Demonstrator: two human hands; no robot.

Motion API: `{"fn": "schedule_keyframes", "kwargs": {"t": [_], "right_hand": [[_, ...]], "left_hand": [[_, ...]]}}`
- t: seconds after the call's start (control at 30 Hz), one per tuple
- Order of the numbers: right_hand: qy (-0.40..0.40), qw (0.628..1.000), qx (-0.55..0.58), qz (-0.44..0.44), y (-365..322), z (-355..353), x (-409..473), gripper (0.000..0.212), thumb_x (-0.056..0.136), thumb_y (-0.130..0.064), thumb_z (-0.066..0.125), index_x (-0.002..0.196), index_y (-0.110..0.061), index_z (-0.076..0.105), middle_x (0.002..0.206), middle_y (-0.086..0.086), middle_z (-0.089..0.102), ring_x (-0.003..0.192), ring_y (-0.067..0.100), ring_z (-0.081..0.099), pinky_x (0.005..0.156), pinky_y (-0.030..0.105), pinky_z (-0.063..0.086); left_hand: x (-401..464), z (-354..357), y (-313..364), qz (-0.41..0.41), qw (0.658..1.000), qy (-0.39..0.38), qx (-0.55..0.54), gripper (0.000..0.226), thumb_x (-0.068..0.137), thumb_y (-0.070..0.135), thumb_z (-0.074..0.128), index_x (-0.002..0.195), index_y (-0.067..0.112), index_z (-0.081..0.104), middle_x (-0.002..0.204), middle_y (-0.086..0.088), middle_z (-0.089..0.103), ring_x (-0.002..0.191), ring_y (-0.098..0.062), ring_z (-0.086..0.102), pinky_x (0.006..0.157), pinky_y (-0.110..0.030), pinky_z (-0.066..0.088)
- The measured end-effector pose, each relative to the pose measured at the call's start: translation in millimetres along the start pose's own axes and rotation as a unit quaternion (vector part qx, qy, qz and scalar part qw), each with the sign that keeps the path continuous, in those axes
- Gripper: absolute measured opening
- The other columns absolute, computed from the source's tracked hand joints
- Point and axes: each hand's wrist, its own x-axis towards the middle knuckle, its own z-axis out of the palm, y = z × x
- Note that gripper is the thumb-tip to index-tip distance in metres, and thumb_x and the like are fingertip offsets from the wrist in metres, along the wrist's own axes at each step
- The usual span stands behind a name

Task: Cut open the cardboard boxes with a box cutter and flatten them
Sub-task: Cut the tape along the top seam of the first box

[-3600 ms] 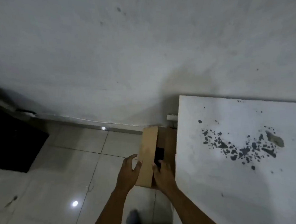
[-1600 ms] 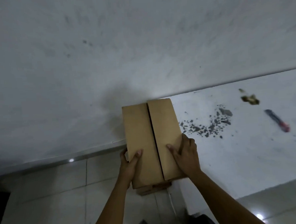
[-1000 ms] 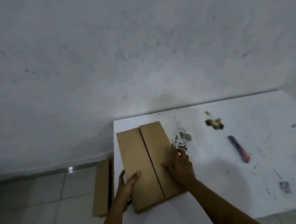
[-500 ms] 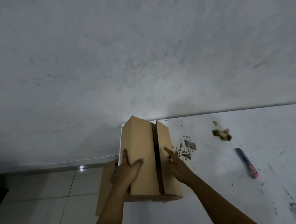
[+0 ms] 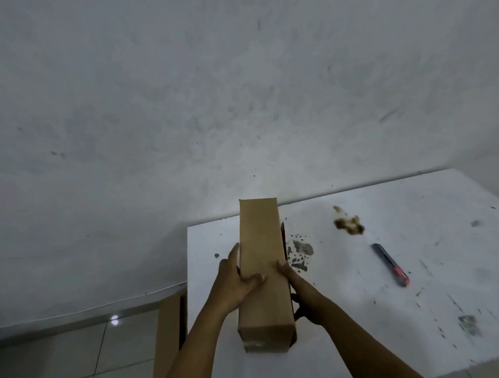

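A long brown cardboard box (image 5: 262, 263) stands on its narrow side at the left part of the white table (image 5: 365, 321). My left hand (image 5: 236, 282) holds its left face, thumb laid over the top. My right hand (image 5: 298, 293) holds the right face, fingers partly hidden behind the box. A dark box cutter with a red tip (image 5: 390, 264) lies on the table to the right, apart from both hands.
A second piece of cardboard (image 5: 168, 340) leans against the table's left side on the tiled floor. Brown debris (image 5: 349, 223) and dark chipped spots (image 5: 302, 249) mark the tabletop. A grey wall rises directly behind the table.
The box went from the floor up onto the table. It was then tipped from lying flat, slit upward, onto its narrow side. Both hands stayed on it.
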Motion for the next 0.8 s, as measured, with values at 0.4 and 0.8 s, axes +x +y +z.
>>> {"fn": "schedule_keyframes", "kwargs": {"t": [0.4,0.8], "right_hand": [[0.008,0.973,0.218,-0.074,22,-69,-31,0.05,0.098,-0.047,0.05,0.13,-0.01,0.058,0.123,0.02,0.067,0.113,0.04,0.064,0.091,0.053,0.053],[0.127,0.991,0.042,0.009,25,-157,-10,0.062,0.087,-0.076,0.048,0.127,-0.029,0.048,0.127,-0.001,0.054,0.123,0.027,0.052,0.105,0.051,0.043]], "left_hand": [[-9,61,5,0.064,0.993,-0.065,-0.072,0.062,0.086,0.079,0.033,0.144,0.058,0.028,0.152,0.006,0.027,0.137,-0.017,0.036,0.112,-0.038,0.032],[9,141,15,0.026,0.982,0.001,0.188,0.092,0.066,0.098,0.027,0.147,0.054,0.022,0.161,0.006,0.005,0.149,-0.03,0.003,0.111,-0.063,0.024]]}}
